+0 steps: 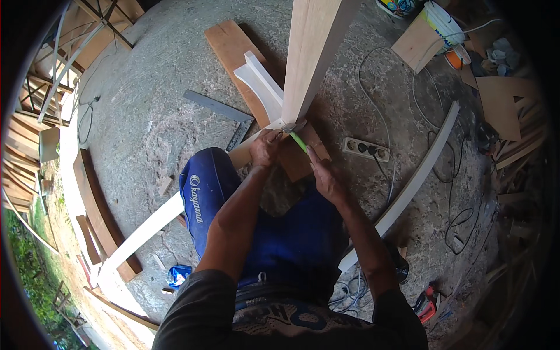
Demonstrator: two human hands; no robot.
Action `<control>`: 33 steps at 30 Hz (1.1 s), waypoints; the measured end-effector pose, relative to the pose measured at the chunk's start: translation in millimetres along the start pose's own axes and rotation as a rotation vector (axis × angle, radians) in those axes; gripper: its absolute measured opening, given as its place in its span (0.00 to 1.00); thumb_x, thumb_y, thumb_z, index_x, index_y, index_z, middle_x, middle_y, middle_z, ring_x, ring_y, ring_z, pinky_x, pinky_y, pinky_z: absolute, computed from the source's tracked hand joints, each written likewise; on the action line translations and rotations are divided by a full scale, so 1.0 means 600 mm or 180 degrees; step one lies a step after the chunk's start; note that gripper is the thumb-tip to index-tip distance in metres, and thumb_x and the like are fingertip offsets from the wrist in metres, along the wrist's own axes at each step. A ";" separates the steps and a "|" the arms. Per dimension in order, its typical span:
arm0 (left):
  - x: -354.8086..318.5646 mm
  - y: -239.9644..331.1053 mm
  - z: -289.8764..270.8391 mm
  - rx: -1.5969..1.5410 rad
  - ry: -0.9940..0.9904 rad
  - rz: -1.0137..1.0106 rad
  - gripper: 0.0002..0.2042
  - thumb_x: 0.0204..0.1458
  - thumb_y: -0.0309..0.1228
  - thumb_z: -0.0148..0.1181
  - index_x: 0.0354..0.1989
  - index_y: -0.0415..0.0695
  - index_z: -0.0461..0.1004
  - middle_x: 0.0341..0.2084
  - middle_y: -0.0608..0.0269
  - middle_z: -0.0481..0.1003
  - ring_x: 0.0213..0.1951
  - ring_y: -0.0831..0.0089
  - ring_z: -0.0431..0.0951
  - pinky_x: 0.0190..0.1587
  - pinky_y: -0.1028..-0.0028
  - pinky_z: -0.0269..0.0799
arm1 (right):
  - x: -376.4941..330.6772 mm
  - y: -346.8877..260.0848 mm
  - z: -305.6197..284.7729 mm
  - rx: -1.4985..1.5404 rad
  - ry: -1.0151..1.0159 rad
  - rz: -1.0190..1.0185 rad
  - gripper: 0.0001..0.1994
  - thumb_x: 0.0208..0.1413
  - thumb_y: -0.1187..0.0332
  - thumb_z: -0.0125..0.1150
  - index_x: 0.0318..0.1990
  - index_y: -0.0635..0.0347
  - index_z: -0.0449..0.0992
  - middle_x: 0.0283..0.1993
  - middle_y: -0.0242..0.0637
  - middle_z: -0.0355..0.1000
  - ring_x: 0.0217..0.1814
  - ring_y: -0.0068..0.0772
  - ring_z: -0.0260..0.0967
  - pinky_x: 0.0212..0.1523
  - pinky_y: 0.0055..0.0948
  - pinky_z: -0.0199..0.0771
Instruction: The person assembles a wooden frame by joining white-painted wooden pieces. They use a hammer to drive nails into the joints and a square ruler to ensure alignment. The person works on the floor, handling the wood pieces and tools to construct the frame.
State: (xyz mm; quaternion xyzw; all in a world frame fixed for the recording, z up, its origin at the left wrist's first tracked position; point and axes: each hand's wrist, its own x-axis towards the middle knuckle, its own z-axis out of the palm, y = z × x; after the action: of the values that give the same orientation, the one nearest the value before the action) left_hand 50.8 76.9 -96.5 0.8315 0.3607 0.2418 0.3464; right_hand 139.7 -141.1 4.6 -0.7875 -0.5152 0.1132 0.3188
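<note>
I look down from the head camera, with the clock set round the middle of my view; the right hand (pixel 328 179) points up to 12 o'clock, its fingers wrapped round the handle of a green-handled hammer (pixel 300 143); the metal hammer head is at 12 o'clock, right by the foot of a tall pale wooden post (pixel 312 58); I can't tell if metal and wood touch.

The left hand (pixel 265 147) is just beside the hammer head, on its 8 o'clock side; its fingers are curled in close at the end of a long pale wooden beam (pixel 146 228) — I can't tell if they pinch something small; the beam seems to go behind the left knee in blue trousers (pixel 210 181) and out to 8 o'clock.

A pale curved wooden bracket (pixel 262 87) sits near the post at 11 o'clock; under it is a brown plank (pixel 230 44); a flat metal square (pixel 213 105) lies between 10 and 11 o'clock.

A white power strip (pixel 350 144) is near 2 o'clock, with black plugs in it; a long bent pale bar (pixel 423 166) lies past it at 3 o'clock; a blue packet (pixel 177 275) is between 7 and 8 o'clock.
</note>
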 end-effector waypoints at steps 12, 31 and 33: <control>-0.004 0.007 -0.006 -0.0019 0.0000 0.0060 0.11 0.56 0.42 0.63 0.42 0.53 0.84 0.42 0.62 0.81 0.42 0.55 0.82 0.43 0.61 0.77 | 0.007 0.008 0.003 0.0239 0.0075 -0.0233 0.30 0.65 0.75 0.53 0.73 0.45 0.60 0.33 0.55 0.71 0.32 0.59 0.73 0.32 0.49 0.71; -0.008 0.008 -0.013 0.0052 0.0076 0.0354 0.11 0.54 0.40 0.65 0.42 0.52 0.84 0.42 0.63 0.81 0.42 0.57 0.82 0.43 0.63 0.77 | 0.017 -0.004 0.007 -0.0323 -0.0165 -0.0166 0.33 0.61 0.80 0.52 0.74 0.50 0.58 0.28 0.52 0.69 0.28 0.53 0.71 0.31 0.46 0.69; -0.011 0.008 -0.012 0.0082 0.0019 0.0257 0.11 0.53 0.39 0.65 0.42 0.52 0.84 0.42 0.63 0.81 0.42 0.57 0.82 0.44 0.63 0.77 | 0.018 -0.002 0.010 -0.0137 -0.0040 -0.0400 0.33 0.62 0.79 0.51 0.74 0.47 0.58 0.30 0.56 0.71 0.28 0.54 0.73 0.29 0.47 0.70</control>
State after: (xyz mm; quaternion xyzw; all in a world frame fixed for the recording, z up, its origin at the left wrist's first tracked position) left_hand 43.9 72.7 -89.3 0.8491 0.3309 0.2534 0.3246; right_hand 140.4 -129.1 2.7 -0.7595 -0.5679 0.0868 0.3051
